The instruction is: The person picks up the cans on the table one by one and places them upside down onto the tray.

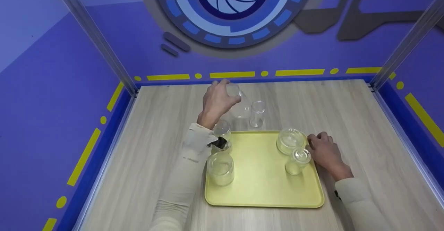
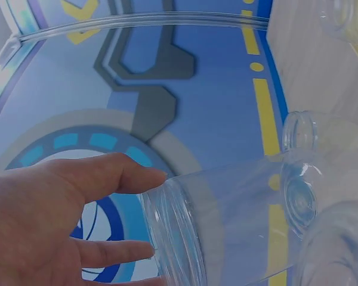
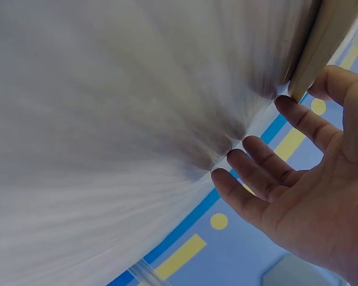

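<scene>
At the back of the table, my left hand point(image 1: 216, 99) grips a tall clear jar point(image 1: 241, 107) near its thick top end, thumb on one side and fingers on the other. The jar leans, with its base toward the lower right. Right beside that base stands a slim clear jar point(image 1: 257, 114). My right hand point(image 1: 325, 152) rests at the right edge of the yellow tray point(image 1: 262, 186), fingers loosely bent. In the right wrist view its thumb point(image 3: 334, 83) is at the tray's rim and its fingertips touch the table.
On the tray's right side are a wide clear jar point(image 1: 290, 142) and a smaller one point(image 1: 297, 162). Another wide jar point(image 1: 221, 170) sits at its left edge. Behind it, a clear jar point(image 1: 222, 128) is partly hidden by my left wrist. Blue-purple panels point(image 1: 104, 50) enclose the table.
</scene>
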Tool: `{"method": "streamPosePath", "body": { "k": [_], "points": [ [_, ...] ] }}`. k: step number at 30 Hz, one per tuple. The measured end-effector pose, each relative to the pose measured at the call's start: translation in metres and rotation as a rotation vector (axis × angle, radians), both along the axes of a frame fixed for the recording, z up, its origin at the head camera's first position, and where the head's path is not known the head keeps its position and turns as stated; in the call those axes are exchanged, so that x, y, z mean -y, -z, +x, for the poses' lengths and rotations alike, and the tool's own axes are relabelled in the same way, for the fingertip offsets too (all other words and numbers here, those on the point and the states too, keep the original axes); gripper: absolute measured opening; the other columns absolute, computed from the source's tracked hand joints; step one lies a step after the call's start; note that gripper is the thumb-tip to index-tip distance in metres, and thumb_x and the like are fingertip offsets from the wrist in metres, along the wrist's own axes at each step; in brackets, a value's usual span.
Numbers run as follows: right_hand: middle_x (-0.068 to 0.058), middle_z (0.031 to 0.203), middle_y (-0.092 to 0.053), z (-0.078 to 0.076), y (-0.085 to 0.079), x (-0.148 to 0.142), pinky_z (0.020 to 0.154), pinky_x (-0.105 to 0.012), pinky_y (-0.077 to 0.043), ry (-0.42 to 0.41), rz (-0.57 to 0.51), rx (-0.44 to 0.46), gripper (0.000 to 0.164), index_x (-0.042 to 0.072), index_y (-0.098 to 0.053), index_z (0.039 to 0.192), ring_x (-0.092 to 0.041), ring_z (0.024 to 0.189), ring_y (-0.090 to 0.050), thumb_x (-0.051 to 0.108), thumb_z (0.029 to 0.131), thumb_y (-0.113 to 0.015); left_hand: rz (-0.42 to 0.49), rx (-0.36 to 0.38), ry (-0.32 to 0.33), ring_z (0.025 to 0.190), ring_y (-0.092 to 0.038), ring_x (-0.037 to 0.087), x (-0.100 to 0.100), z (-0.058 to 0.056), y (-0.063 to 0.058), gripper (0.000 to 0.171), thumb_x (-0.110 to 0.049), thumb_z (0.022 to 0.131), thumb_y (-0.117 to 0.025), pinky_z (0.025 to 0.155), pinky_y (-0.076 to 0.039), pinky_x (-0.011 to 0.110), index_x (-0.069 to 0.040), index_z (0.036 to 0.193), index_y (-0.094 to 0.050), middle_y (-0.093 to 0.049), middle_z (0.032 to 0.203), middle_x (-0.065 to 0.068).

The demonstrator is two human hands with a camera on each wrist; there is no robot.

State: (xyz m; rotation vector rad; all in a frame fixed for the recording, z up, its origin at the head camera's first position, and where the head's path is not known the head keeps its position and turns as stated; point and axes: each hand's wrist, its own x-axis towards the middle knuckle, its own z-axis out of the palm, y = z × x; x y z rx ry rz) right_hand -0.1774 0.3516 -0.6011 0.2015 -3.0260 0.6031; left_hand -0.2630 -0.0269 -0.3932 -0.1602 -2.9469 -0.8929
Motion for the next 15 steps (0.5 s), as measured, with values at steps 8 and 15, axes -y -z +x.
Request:
{"method": "streamPosePath", "body": {
  "k": [8,15],
  "points": [
    [-0.034,0.120,-0.051,0.000,0.001,0.000,0.079,-0.071,-0.047,-0.001,0.012,-0.002,0.027,0.000,-0.065,0.122,-0.055,0.110,-0.052,0.018,0.102,-0.064,0.136,-0.046,-0.009,0.122,-0.060,0.032,0.012,0.009,-0.004,0.066,-0.037,0.087,-0.078,0.098,-0.049,0.046,-0.009,0.145,-0.062,-0.061,0.138,0.014],
    [-0.035,0.119,-0.052,-0.001,0.001,-0.001,0.079,-0.071,-0.047,-0.011,0.012,-0.015,0.028,-0.001,-0.065,0.122,-0.056,0.110,-0.053,0.018,0.102,-0.063,0.251,-0.054,-0.002,0.124,-0.059,0.029,0.017,0.015,0.000,0.068,-0.040,0.087,-0.077,0.101,-0.047,0.044,-0.010,0.146,-0.061,-0.062,0.136,0.014]
  ]
}}
